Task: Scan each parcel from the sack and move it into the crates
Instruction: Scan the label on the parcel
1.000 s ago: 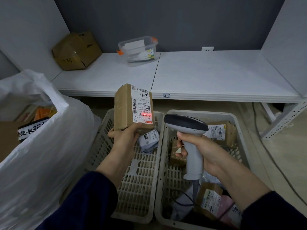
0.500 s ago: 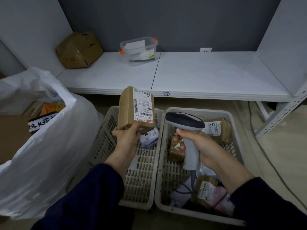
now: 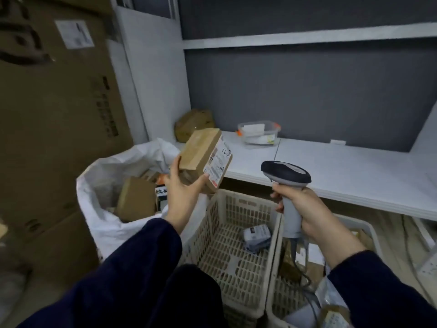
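My left hand (image 3: pixel 183 185) grips a brown cardboard parcel (image 3: pixel 203 159) with a white label, tilted, above the gap between the white sack (image 3: pixel 104 209) and the left crate (image 3: pixel 236 263). My right hand (image 3: pixel 305 209) holds the grey barcode scanner (image 3: pixel 285 172) by its handle, over the wall between the left crate and the right crate (image 3: pixel 354 223). A small grey parcel (image 3: pixel 256 235) lies in the left crate. Several parcels show in the right crate, partly hidden by my right arm. The sack holds more brown boxes (image 3: pixel 136 200).
A white shelf (image 3: pixel 331 176) runs behind the crates, carrying a crumpled brown parcel (image 3: pixel 194 123) and a clear plastic tub (image 3: pixel 259 132). Large cardboard cartons (image 3: pixel 52 102) stand at the left. The scanner cable (image 3: pixel 305 275) trails into the right crate.
The view has swung up and left. My left hand has carried the parcel left and tilted it, away from the scanner; the red scan line on its label is gone.
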